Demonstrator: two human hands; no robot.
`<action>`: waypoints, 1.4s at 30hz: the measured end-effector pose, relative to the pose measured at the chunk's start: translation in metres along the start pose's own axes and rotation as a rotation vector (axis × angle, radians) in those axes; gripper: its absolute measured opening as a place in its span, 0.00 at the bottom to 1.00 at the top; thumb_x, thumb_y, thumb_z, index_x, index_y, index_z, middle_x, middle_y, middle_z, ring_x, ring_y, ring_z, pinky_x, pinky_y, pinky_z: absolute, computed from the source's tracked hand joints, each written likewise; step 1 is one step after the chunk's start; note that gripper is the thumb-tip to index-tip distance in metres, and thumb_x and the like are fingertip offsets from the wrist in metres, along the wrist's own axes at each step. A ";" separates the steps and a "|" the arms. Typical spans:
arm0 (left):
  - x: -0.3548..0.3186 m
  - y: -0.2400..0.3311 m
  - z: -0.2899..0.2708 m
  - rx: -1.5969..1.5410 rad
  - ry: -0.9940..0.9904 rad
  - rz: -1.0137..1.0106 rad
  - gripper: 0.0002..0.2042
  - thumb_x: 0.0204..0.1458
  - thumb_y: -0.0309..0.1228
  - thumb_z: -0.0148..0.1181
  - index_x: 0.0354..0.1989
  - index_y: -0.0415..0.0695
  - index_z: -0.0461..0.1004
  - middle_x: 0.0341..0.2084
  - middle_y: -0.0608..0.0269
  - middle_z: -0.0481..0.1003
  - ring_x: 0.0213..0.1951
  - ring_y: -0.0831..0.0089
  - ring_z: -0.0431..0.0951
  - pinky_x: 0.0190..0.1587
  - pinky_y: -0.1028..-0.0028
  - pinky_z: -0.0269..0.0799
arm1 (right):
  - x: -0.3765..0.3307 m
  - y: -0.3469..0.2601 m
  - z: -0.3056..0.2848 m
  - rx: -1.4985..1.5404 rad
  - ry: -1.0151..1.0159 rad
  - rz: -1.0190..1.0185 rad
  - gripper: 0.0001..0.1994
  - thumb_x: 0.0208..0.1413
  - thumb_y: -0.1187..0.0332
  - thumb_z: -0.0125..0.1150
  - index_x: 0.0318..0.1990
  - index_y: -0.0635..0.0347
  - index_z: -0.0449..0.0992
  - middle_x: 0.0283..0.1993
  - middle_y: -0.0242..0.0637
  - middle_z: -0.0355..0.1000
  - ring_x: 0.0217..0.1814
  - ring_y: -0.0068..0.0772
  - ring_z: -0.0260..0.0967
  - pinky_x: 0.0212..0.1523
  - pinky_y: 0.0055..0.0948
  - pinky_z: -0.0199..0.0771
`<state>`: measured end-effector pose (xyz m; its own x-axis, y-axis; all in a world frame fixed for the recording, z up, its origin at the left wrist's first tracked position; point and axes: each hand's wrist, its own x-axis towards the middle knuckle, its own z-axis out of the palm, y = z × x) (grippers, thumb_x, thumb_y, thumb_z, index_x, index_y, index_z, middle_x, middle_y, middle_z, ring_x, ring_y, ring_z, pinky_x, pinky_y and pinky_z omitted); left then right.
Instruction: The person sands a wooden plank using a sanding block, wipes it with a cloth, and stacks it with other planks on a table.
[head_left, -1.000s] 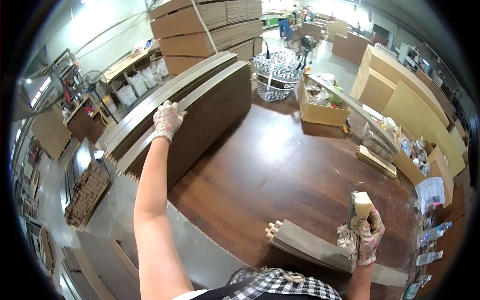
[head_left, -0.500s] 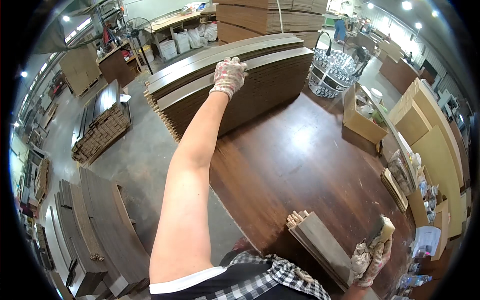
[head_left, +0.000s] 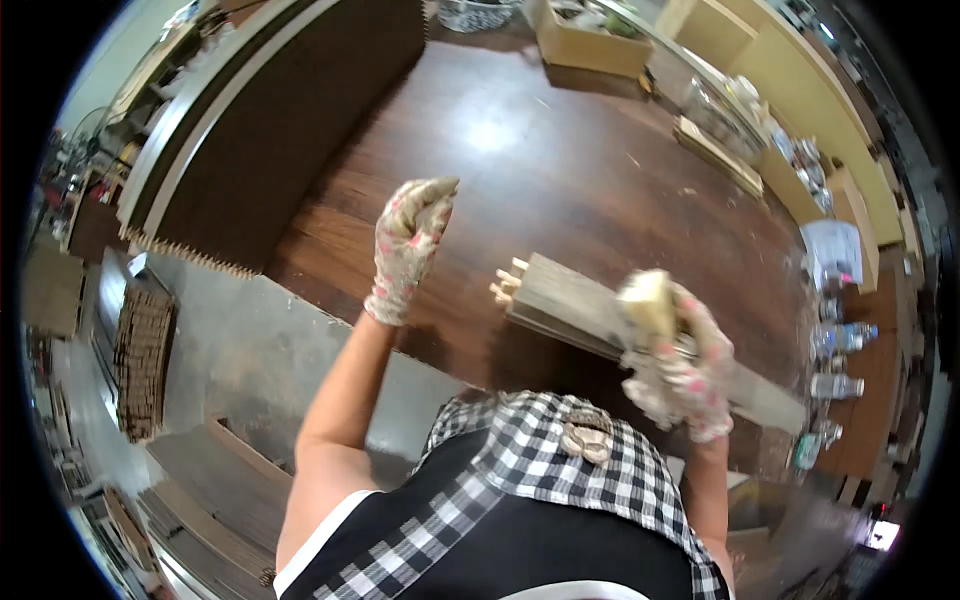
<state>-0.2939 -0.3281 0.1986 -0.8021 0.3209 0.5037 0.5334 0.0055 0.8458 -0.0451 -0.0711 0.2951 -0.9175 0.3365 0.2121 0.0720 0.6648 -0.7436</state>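
Note:
My left hand (head_left: 408, 245), in a flowered work glove, hangs in the air above the dark wooden table (head_left: 560, 150) with its fingers loosely curled and nothing in it. My right hand (head_left: 680, 365), gloved the same way, is shut on a pale sponge-like block (head_left: 647, 300) and rests on a stack of grey boards (head_left: 590, 305). Short wooden dowels (head_left: 507, 280) stick out of the stack's near end. A long pile of dark panels (head_left: 280, 120) lies at the table's far left.
A cardboard box (head_left: 590, 45) stands at the far edge of the table. Yellowish panels (head_left: 800, 130), bottles (head_left: 835, 340) and small clutter line the right side. Stacks of boards (head_left: 140, 360) sit on the grey floor at left.
My left hand has left the long pile of dark panels and drawn back toward me, empty. The view has tilted down. My right hand stays on the grey boards with the block.

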 end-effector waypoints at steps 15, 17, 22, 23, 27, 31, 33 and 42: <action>-0.065 -0.010 0.024 -0.213 -0.001 -0.366 0.12 0.63 0.24 0.56 0.53 0.37 0.77 0.47 0.62 0.79 0.50 0.75 0.77 0.54 0.77 0.71 | -0.026 -0.029 0.062 -0.525 -0.035 -0.189 0.26 0.54 0.58 0.66 0.59 0.60 0.74 0.43 0.44 0.75 0.36 0.40 0.79 0.33 0.35 0.79; -0.054 -0.003 0.033 -0.159 -0.153 -0.285 0.13 0.65 0.28 0.55 0.54 0.38 0.77 0.50 0.63 0.78 0.50 0.76 0.76 0.54 0.77 0.69 | -0.012 -0.037 0.082 -0.518 -0.005 -0.220 0.26 0.55 0.58 0.65 0.60 0.58 0.73 0.44 0.44 0.75 0.37 0.41 0.78 0.34 0.35 0.78; -0.035 0.008 0.049 -0.638 -0.490 -0.667 0.13 0.64 0.30 0.56 0.53 0.41 0.77 0.45 0.66 0.80 0.45 0.79 0.78 0.45 0.74 0.78 | -0.002 -0.039 0.101 -0.605 -0.128 -0.270 0.23 0.56 0.63 0.63 0.60 0.56 0.73 0.43 0.43 0.73 0.37 0.42 0.77 0.33 0.37 0.78; -0.035 0.004 0.049 -0.616 -0.485 -0.607 0.12 0.65 0.31 0.56 0.53 0.41 0.77 0.43 0.68 0.80 0.43 0.81 0.79 0.43 0.76 0.78 | -0.002 -0.038 0.096 -0.620 -0.156 -0.308 0.23 0.56 0.63 0.63 0.60 0.56 0.73 0.42 0.42 0.73 0.36 0.42 0.76 0.33 0.37 0.78; -0.039 0.001 0.051 -0.664 -0.517 -0.688 0.12 0.64 0.30 0.56 0.53 0.43 0.78 0.45 0.70 0.79 0.41 0.83 0.77 0.44 0.78 0.76 | -0.009 -0.048 0.075 -0.558 -0.212 -0.270 0.23 0.55 0.63 0.65 0.58 0.55 0.74 0.39 0.37 0.71 0.33 0.39 0.75 0.30 0.36 0.76; -0.036 0.007 0.055 -0.613 -0.522 -0.621 0.12 0.64 0.29 0.55 0.53 0.41 0.77 0.45 0.67 0.79 0.42 0.81 0.78 0.45 0.77 0.77 | -0.007 -0.055 0.096 -0.632 -0.140 -0.260 0.19 0.58 0.63 0.61 0.57 0.55 0.74 0.38 0.40 0.72 0.32 0.39 0.76 0.29 0.35 0.76; -0.037 0.005 0.054 -0.669 -0.533 -0.617 0.12 0.64 0.28 0.55 0.53 0.40 0.77 0.45 0.66 0.79 0.43 0.79 0.78 0.45 0.76 0.77 | -0.010 -0.049 0.111 -0.622 -0.222 -0.237 0.19 0.60 0.63 0.58 0.58 0.56 0.74 0.38 0.42 0.72 0.33 0.40 0.76 0.30 0.36 0.77; -0.038 -0.007 0.054 -0.650 -0.544 -0.554 0.12 0.64 0.26 0.54 0.53 0.37 0.77 0.46 0.64 0.79 0.46 0.80 0.76 0.52 0.77 0.73 | -0.013 -0.059 0.109 -0.559 0.000 -0.211 0.23 0.56 0.60 0.64 0.58 0.56 0.74 0.43 0.41 0.73 0.37 0.41 0.77 0.35 0.37 0.77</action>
<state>-0.2523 -0.2891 0.1637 -0.5748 0.8183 -0.0003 -0.2566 -0.1800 0.9496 -0.0799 -0.1875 0.2673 -0.9345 0.1585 0.3188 0.0828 0.9676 -0.2384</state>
